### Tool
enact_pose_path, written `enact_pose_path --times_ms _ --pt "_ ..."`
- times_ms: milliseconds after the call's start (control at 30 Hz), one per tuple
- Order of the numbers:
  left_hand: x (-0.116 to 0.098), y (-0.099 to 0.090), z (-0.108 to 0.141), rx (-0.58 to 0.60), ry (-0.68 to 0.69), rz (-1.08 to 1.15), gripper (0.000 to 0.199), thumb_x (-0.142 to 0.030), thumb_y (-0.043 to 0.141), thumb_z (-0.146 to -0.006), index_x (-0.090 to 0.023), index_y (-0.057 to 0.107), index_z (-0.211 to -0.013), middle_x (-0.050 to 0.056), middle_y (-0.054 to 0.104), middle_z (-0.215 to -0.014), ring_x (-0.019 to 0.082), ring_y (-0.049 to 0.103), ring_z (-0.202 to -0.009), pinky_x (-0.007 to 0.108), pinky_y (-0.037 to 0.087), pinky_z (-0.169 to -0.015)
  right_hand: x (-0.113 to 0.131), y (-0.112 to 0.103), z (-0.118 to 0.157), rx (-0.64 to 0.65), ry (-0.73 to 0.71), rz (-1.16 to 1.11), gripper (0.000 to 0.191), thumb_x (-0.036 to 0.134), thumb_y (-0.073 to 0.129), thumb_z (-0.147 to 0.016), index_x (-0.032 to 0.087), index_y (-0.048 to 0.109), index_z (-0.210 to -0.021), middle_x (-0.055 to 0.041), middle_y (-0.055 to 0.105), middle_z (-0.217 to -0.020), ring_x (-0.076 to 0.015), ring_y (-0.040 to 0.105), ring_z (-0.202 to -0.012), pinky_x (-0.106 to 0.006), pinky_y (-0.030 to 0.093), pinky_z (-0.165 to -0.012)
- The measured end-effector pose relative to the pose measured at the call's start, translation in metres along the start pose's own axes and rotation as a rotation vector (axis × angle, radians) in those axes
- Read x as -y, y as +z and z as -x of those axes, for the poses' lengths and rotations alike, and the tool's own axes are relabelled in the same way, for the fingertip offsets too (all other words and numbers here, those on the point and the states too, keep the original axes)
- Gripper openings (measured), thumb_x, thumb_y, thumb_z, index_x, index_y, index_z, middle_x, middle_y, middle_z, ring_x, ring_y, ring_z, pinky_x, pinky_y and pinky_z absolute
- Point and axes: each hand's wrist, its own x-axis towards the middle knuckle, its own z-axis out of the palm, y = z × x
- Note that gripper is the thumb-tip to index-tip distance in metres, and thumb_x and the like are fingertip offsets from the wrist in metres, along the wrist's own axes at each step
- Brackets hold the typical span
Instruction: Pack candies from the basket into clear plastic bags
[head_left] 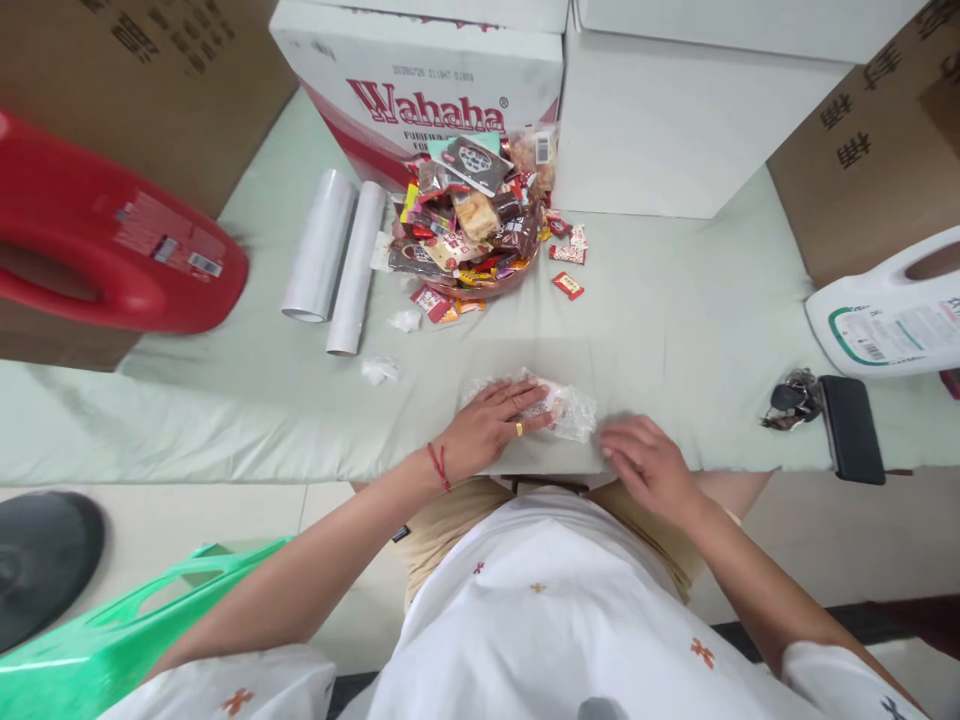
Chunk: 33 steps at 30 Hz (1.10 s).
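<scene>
My left hand (504,424) lies flat with its fingers stretched over a crinkled clear plastic wrapper (576,412) near the table's front edge. Something reddish and white shows through the plastic, but my fingers cover part of it. Just right of the wrapper's end is my right hand (646,466), its fingers loosely bent and slightly blurred, with nothing visible in them. Beyond my hands stands a round bowl (480,292) heaped with wrapped sweets and snacks (477,215). A small red and yellow packet (568,286) lies beside it on the cloth.
Two white rolls (321,245) and crumpled white scraps (381,370) lie left of the bowl. A red jug (112,240) stands at far left. Boxes (450,90) line the back. Keys (793,400), a phone (852,428) and a white jug (892,310) are at right.
</scene>
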Motion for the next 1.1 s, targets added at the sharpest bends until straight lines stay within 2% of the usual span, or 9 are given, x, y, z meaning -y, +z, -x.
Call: enact_pose_path --times_ms 133,300,367,500,667,767,867,1000,1100 --pt "-0.003 0.0 -0.001 0.01 -0.019 0.006 0.075 0.003 0.042 -0.086 -0.036 0.057 -0.149 0.002 0.046 -0.164 0.024 0.034 -0.156 0.052 0.031 -0.126 -0.007 0.011 -0.038 -0.127 0.183 0.096 0.035 0.035 0.058 -0.099 0.019 0.068 -0.128 -0.0171 0.066 -0.126 -0.0335 0.054 -0.118 -0.055 0.05 -0.101" --pt "-0.004 0.001 0.0 -0.007 -0.01 -0.008 0.074 0.005 0.042 -0.085 -0.034 0.06 -0.146 0.003 0.046 -0.163 0.024 0.034 -0.157 0.052 0.032 -0.126 0.002 0.013 -0.058 0.017 0.155 0.034 0.009 0.024 0.058 -0.094 0.02 0.066 -0.093 -0.0148 0.068 -0.122 -0.0333 0.053 -0.119 -0.052 0.049 -0.1" --pt "-0.004 0.002 0.001 -0.025 -0.002 -0.006 0.074 0.005 0.042 -0.085 -0.034 0.061 -0.146 0.003 0.048 -0.162 0.024 0.035 -0.156 0.052 0.032 -0.126 0.008 0.004 -0.056 0.077 0.262 -0.086 0.008 0.025 0.056 -0.093 0.022 0.061 -0.089 -0.0095 0.071 -0.099 -0.0266 0.061 -0.098 -0.045 0.054 -0.087" --pt "-0.003 0.006 0.0 -0.042 0.008 -0.003 0.074 0.004 0.043 -0.086 -0.035 0.06 -0.146 0.003 0.05 -0.161 0.023 0.035 -0.156 0.051 0.031 -0.127 0.019 -0.004 -0.063 0.13 0.585 -0.557 0.017 0.038 0.064 -0.087 0.024 0.053 -0.085 0.0027 0.063 -0.071 -0.0161 0.058 -0.064 -0.03 0.053 -0.058" --pt "-0.002 0.007 -0.002 -0.063 0.015 -0.01 0.067 0.001 0.046 -0.089 -0.034 0.062 -0.144 0.006 0.049 -0.161 0.025 0.036 -0.156 0.054 0.033 -0.125 0.027 0.021 -0.097 0.044 0.62 -0.968 0.025 0.044 0.068 -0.085 0.022 0.061 -0.094 0.0001 0.07 -0.079 -0.0155 0.066 -0.068 -0.033 0.06 -0.068" --pt "-0.009 -0.002 0.004 -0.13 0.045 0.056 0.06 -0.003 0.047 -0.091 -0.031 0.064 -0.141 0.009 0.053 -0.158 0.026 0.038 -0.155 0.053 0.038 -0.123 0.031 0.035 -0.102 0.052 0.467 -0.791 0.026 0.037 0.056 -0.095 0.021 0.068 -0.112 -0.0057 0.075 -0.098 -0.0181 0.069 -0.08 -0.036 0.06 -0.077" --pt "-0.016 -0.015 0.014 -0.288 -0.022 0.161 0.049 -0.008 0.044 -0.095 -0.028 0.067 -0.133 0.009 0.067 -0.142 0.024 0.044 -0.15 0.051 0.045 -0.119 0.036 0.046 -0.088 0.064 0.195 -0.281 0.035 0.027 0.054 -0.099 0.023 0.069 -0.13 -0.0104 0.072 -0.12 -0.0245 0.064 -0.1 -0.042 0.057 -0.087" --pt "-0.013 -0.021 0.02 -0.529 -0.389 0.083 0.032 -0.022 0.043 -0.102 -0.023 0.069 -0.122 0.01 0.073 -0.121 0.027 0.058 -0.132 0.052 0.048 -0.111 0.042 0.057 -0.068 0.072 0.023 0.17 0.047 0.024 0.051 -0.102 0.025 0.058 -0.149 -0.0126 0.063 -0.138 -0.0291 0.055 -0.104 -0.047 0.053 -0.093" --pt "-0.003 -0.017 0.011 -0.46 -0.588 -0.077 0.037 -0.038 0.05 -0.101 -0.017 0.067 -0.126 0.014 0.07 -0.113 0.03 0.06 -0.112 0.052 0.05 -0.1 0.043 0.06 -0.065 0.067 0.006 0.225 0.049 0.023 0.048 -0.103 0.025 0.055 -0.151 -0.0123 0.061 -0.139 -0.0293 0.053 -0.102 -0.047 0.053 -0.093"
